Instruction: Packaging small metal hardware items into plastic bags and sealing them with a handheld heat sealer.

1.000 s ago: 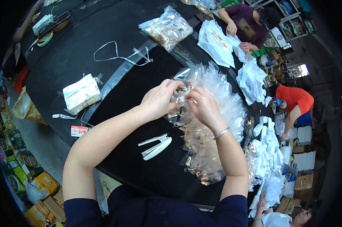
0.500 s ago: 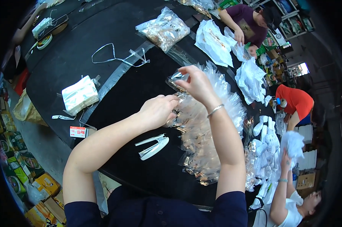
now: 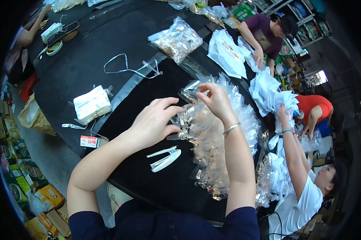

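Bags [image 3: 212,138] lay just right of the left grip [image 3: 153,119], loosely parted; the right grip [image 3: 218,102] hung over their far end, hold indeterminable.

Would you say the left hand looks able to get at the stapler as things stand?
Probably yes: the stapler lies uncovered on the black table, close to the left hand; the bags lie to the stapler's right, leaving the way free.
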Demonstrator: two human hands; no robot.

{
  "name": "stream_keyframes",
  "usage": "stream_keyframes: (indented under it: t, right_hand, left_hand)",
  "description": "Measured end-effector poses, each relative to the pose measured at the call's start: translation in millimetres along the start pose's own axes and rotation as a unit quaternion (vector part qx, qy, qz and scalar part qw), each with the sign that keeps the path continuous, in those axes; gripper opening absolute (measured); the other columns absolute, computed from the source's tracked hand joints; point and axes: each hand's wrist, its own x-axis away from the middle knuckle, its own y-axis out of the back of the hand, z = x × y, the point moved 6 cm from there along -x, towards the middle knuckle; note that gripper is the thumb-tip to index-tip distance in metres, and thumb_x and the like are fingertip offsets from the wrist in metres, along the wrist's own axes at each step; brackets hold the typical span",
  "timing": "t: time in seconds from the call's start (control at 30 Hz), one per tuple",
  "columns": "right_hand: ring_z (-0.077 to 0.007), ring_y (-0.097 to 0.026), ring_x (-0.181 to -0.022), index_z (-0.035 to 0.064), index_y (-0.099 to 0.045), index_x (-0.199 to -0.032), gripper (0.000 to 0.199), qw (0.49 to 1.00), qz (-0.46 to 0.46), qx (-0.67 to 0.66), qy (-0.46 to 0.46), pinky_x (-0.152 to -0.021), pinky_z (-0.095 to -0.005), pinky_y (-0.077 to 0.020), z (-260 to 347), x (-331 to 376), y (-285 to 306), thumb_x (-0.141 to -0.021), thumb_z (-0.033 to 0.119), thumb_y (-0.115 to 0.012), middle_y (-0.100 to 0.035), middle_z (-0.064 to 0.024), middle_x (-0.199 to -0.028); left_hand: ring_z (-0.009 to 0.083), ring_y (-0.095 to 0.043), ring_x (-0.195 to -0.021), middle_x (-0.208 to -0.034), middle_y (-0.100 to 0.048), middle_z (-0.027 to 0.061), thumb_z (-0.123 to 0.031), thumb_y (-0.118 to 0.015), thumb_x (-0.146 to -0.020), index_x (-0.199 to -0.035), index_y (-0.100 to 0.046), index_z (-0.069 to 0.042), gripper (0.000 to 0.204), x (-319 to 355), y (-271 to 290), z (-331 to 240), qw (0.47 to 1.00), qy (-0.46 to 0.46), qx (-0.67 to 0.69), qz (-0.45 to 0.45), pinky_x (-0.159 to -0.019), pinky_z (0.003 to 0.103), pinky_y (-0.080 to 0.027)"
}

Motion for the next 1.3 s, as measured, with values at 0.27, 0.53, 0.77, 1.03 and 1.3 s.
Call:
stream_keyframes:
  t: [0.27, 0.53, 0.77, 1.03, 1.3]
  right_hand:
    - [-0.0208, -0.063, -0.076, 0.0020, -0.073, -0.095, 0.018, 1.000, -0.013, -0.003, 0.024, -0.071, -0.0332, -0.0510, 24, -19, 6, -0.084, 0.016, -0.074, -0.068, -0.0098, -0.089]
    - [-0.0284, -0.063, -0.099, 0.0061, -0.075, -0.088, 0.019, 0.937, 0.103, 0.322, 0.085, -0.086, -0.0420, -0.0491, 66, -49, -58, -0.087, 0.024, -0.068, -0.068, -0.0096, -0.097]
    - [-0.0299, -0.066, -0.099, 0.0072, -0.075, -0.084, 0.018, 0.886, 0.157, 0.435, 0.032, -0.080, -0.0436, -0.0516, 34, -51, -65, -0.082, 0.021, -0.065, -0.072, -0.0133, -0.095]
    - [-0.0346, -0.070, -0.093, 0.0053, -0.075, -0.085, 0.017, 0.901, 0.148, 0.408, -0.019, -0.078, -0.0473, -0.0551, 22, -47, -67, -0.081, 0.018, -0.064, -0.074, -0.0167, -0.094]
    - [-0.0360, -0.070, -0.087, 0.0038, -0.072, -0.086, 0.015, 0.950, 0.111, 0.292, -0.026, -0.077, -0.0452, -0.0564, -3, -40, -74, -0.080, 0.017, -0.067, -0.071, -0.0203, -0.090]
  left_hand:
    - [0.0303, -0.060, -0.105, -0.104, -0.067, 0.0113, -0.009, -0.075, -0.079, -0.101, -0.070, -0.003, 0.023, 82, 141, 56, 0.953, 0.128, -0.148, -0.230, -0.094, 0.040, -0.047]
    - [0.0311, -0.060, -0.113, -0.114, -0.068, 0.0124, -0.012, -0.077, -0.077, -0.101, -0.070, -0.002, 0.027, 116, 138, 70, 0.922, 0.118, -0.333, -0.159, -0.096, 0.043, -0.046]
    - [0.0263, -0.063, -0.109, -0.112, -0.069, 0.0086, -0.017, -0.077, -0.078, -0.096, -0.070, -0.004, 0.023, 118, 136, 77, 0.937, 0.105, -0.279, -0.180, -0.093, 0.041, -0.048]
    - [0.0230, -0.065, -0.095, -0.102, -0.069, 0.0063, -0.014, -0.073, -0.076, -0.095, -0.068, -0.005, 0.021, 90, 108, 71, 0.912, 0.029, -0.378, -0.156, -0.084, 0.037, -0.050]
    - [0.0228, -0.066, -0.085, -0.087, -0.067, 0.0084, -0.009, -0.068, -0.074, -0.082, -0.066, -0.005, 0.009, 91, 94, 70, 0.878, 0.024, -0.446, -0.172, -0.073, 0.037, -0.051]
